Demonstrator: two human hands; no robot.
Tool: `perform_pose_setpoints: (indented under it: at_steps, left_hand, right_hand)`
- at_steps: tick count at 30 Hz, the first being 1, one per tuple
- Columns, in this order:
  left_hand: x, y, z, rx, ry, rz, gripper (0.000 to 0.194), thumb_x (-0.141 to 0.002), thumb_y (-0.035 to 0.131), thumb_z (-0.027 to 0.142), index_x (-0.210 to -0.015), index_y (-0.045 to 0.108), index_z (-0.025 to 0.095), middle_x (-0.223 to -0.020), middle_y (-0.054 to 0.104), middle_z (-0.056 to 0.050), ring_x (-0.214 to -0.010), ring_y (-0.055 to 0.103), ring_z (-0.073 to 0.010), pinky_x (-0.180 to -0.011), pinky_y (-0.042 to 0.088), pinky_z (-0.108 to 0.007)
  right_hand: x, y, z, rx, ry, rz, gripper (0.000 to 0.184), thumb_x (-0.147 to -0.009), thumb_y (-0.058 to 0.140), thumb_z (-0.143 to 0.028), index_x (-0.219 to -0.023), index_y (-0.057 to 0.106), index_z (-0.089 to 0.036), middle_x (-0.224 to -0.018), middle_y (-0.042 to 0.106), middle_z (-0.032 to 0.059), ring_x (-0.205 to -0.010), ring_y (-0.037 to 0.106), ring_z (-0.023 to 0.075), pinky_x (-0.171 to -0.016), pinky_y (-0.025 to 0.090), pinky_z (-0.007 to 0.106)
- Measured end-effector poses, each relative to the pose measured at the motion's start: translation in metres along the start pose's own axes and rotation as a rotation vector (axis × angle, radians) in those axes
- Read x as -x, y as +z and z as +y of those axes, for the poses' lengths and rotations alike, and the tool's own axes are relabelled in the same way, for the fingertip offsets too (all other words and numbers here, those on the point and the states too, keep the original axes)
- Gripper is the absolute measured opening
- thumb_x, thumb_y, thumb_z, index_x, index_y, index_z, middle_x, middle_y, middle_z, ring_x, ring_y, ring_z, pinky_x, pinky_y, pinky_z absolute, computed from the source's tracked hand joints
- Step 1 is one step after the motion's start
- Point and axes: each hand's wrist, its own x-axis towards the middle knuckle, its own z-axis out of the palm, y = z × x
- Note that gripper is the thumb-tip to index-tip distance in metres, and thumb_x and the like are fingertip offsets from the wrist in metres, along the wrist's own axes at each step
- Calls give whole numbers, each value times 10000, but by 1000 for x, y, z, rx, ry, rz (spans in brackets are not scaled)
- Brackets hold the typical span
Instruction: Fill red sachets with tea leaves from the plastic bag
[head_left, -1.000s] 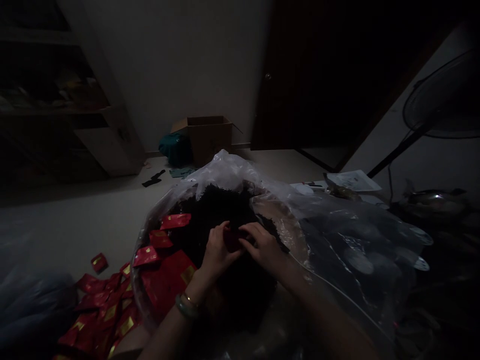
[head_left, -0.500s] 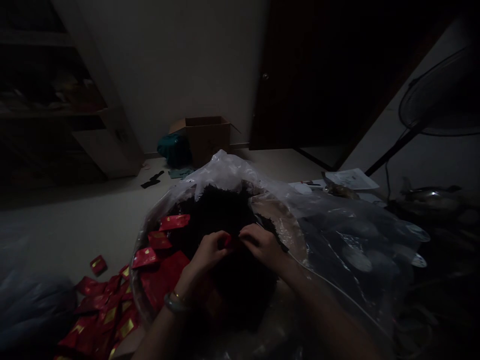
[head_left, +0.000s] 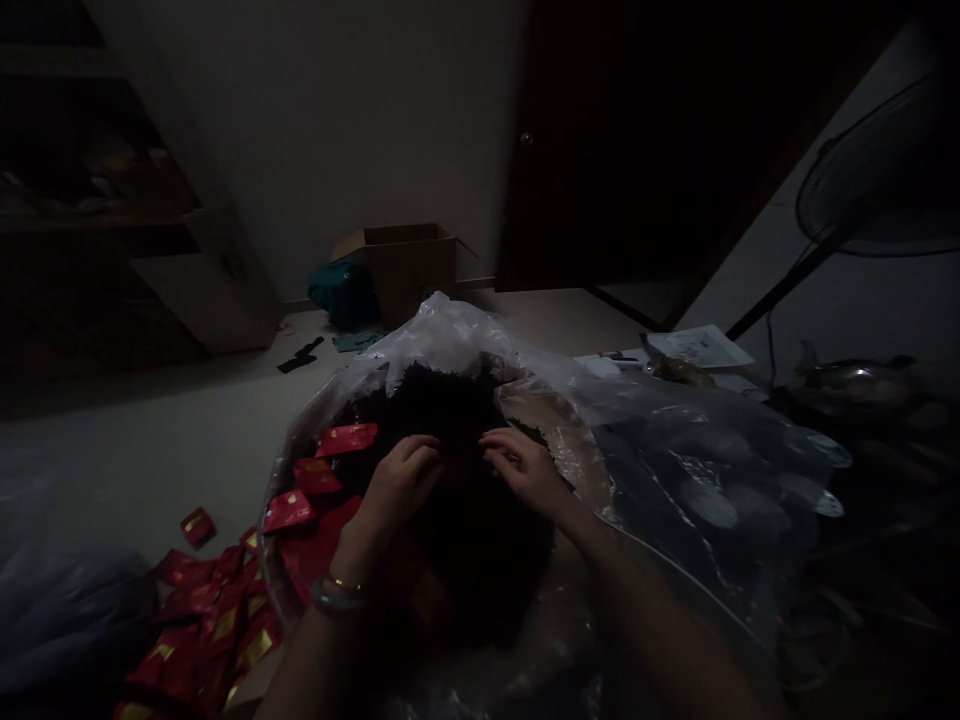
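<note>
red packets w/ gold labels, text illegible, at L side of dark heap in plastic, L hand & R hand over heap, wider apart than before, fingers curled, can't tell if pinching

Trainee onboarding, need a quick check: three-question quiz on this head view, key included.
1. Which one is nearer the red packets, left or right hand?
2. True or false: the cardboard box stands open.
3. What is heaped within the plastic sheet?
A) white bowls
B) loose dark material
C) metal tools

Key: 1. left hand; 2. true; 3. B
</note>
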Motion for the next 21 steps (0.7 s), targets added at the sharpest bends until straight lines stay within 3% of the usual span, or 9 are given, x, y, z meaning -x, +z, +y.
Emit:
perform_pose_setpoints:
  at_steps: [2, 4, 7, 9, 12, 14, 17, 21]
  left_hand:
    - [0, -1, -2, -92, 16, 60, 78, -858, 571, 189, -815, 635, 200, -1091, 616, -81, -978, 586, -205, -815, 522, -339]
    - [0, -2, -1, -198, 64, 126, 89, -842, 602, 211, -771, 652, 193, -1031, 617, -79, -926, 571, -211, -777, 518, -337]
    - [-3, -3, 2, -281, 160, 194, 146, -834, 617, 210, -699, 669, 192, -848, 613, -55, -783, 538, -180, -693, 501, -297]
    - [-4, -2, 4, -281, 206, 196, 181, -840, 606, 188, -671, 669, 191, -782, 612, -42, -735, 515, -166, -651, 485, -275]
    - [-4, -2, 5, -244, 227, 140, 199, -849, 593, 174, -663, 663, 187, -783, 638, -38, -737, 516, -162, -651, 479, -274]
    - [-3, -1, 4, -209, 210, 79, 187, -856, 587, 185, -684, 659, 185, -815, 655, -41, -769, 530, -167, -669, 483, -282]
    - [1, 0, 0, -133, 151, -27, 139, -878, 566, 213, -779, 660, 191, -889, 658, -49, -807, 550, -168, -679, 488, -278]
    - [5, 3, -3, -48, 75, -113, 172, -929, 472, 214, -900, 641, 193, -953, 615, -57, -820, 562, -150, -724, 486, -272]
  right_hand:
    - [-2, -1, 11, 195, 212, -184, 247, -926, 446, -245, -1102, 613, -197, -1113, 651, 96, -952, 661, 198, -794, 538, 331]
    - [-1, 0, 24, 330, 348, -394, 235, -787, 660, -240, -1008, 640, -164, -1006, 690, 112, -940, 669, 259, -814, 519, 362]
    - [3, 9, 41, 387, 455, -562, 590, -448, 866, -162, -990, 636, -116, -964, 700, 150, -918, 672, 345, -778, 519, 383]
    - [5, 18, 45, 402, 489, -631, 816, -358, 881, -139, -1116, 579, -107, -1013, 691, 158, -955, 662, 361, -799, 512, 389]
    - [7, 31, 41, 399, 481, -654, 979, -408, 861, -124, -1287, 431, -92, -1128, 643, 196, -1048, 629, 359, -856, 487, 386]
    - [6, 37, 36, 387, 454, -624, 934, -516, 821, -139, -1327, 360, -94, -1202, 592, 211, -1114, 597, 333, -883, 470, 357]
    - [5, 41, 32, 369, 405, -573, 750, -642, 735, -148, -1298, 371, -145, -1247, 548, 164, -1157, 574, 260, -901, 450, 291]
    - [4, 40, 38, 415, 439, -544, 733, -557, 776, -124, -1212, 447, -168, -1260, 501, 166, -1097, 603, 315, -861, 473, 354]
